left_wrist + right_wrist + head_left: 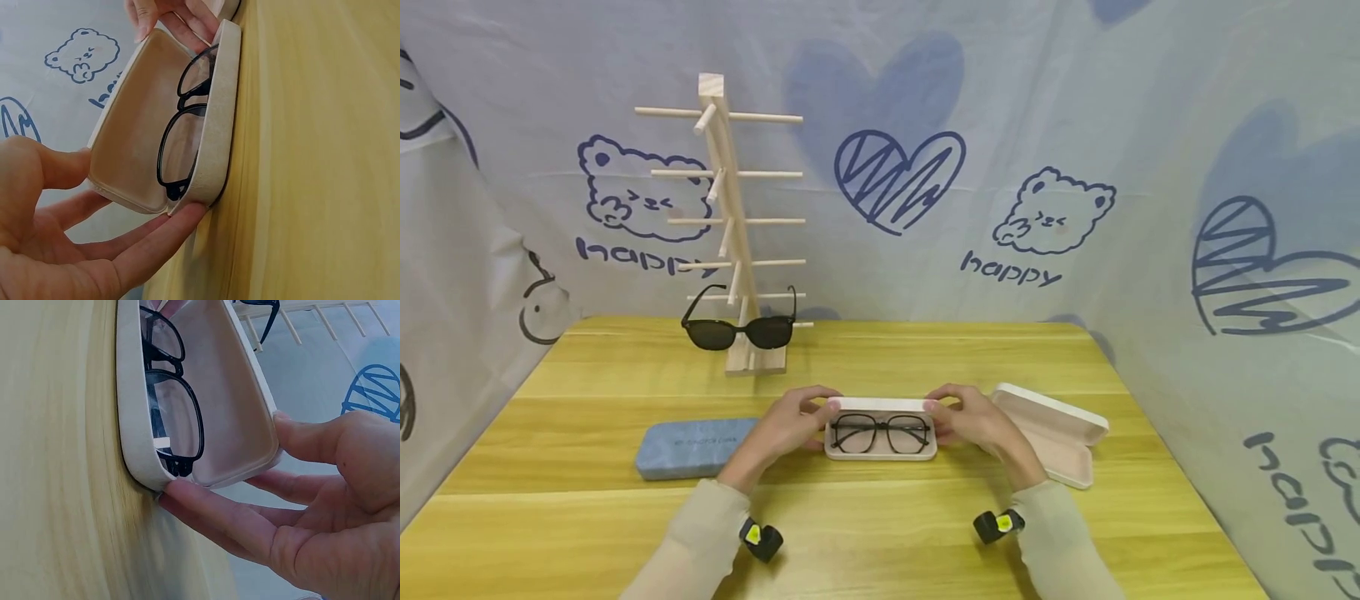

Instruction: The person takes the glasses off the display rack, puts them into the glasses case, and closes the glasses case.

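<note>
A pale glasses case (880, 457) sits in front of me on the table, its lid (880, 405) partly raised. Black-framed glasses (856, 435) with clear lenses lie inside, arms folded. My left hand (793, 423) grips the case's left end, thumb on the lid's edge and fingers by the hinge side and base. At the opposite end my right hand (972, 419) holds it the same way. In the left wrist view, the lid's lining (134, 119) is bare. The right wrist view shows my right thumb (309, 437) against the lid's rim.
A blue closed glasses case (696, 450) lies beside my left hand. Another pale case (1063, 442) stands open behind my right wrist. At the back left rises a wooden peg rack (730, 192), with black sunglasses (739, 332) on a low peg. Patterned cloth (895, 100) surrounds the table.
</note>
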A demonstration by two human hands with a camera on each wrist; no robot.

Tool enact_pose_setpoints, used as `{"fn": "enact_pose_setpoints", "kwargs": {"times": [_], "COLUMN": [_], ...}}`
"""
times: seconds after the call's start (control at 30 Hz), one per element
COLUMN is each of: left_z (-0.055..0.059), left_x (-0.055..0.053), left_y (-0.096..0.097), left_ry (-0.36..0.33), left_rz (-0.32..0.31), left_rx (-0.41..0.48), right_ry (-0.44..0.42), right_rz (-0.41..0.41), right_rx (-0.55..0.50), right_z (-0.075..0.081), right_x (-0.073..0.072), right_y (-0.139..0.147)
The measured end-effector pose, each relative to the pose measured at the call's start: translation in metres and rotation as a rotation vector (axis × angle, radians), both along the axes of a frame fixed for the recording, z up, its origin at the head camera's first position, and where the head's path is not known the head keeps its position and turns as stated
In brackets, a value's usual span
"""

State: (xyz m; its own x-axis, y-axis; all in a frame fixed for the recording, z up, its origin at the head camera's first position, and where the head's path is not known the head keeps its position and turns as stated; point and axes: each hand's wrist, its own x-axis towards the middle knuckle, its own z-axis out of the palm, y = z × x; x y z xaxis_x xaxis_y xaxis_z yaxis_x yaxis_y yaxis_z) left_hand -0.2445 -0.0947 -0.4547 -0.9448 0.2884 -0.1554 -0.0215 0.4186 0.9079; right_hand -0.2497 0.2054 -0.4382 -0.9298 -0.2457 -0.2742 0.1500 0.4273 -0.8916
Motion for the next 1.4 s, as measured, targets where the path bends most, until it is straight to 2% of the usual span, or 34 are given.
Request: {"fn": "enact_pose_setpoints", "kwargs": {"times": [0.27,0.43,0.7,1.4], "left_z": [0.001,0.001,-0.001,-0.002], "left_x": [-0.005,-0.005,-0.003,0.0], "left_y": [-0.001,-0.003,-0.005,-0.007], "left_ry": [0.007,0.002,0.001,0.027], "left_rz": [0.031,0.05,0.04,0.019], "left_rx": [0.029,0.031,0.049,0.002], "right_ry": [0.016,0.028,0.052,0.069], "right_rz": [0.001,0.036,0.091,0.099], "right_rx": [-0.028,-0.051,-0.018,0.023], "right_z": [-0.002,-0.003,-0.004,-0.006], "right_x": [-0.009,-0.011,-0.01,-0.009], "right_y": [-0.004,-0.006,-0.001,0.0]}}
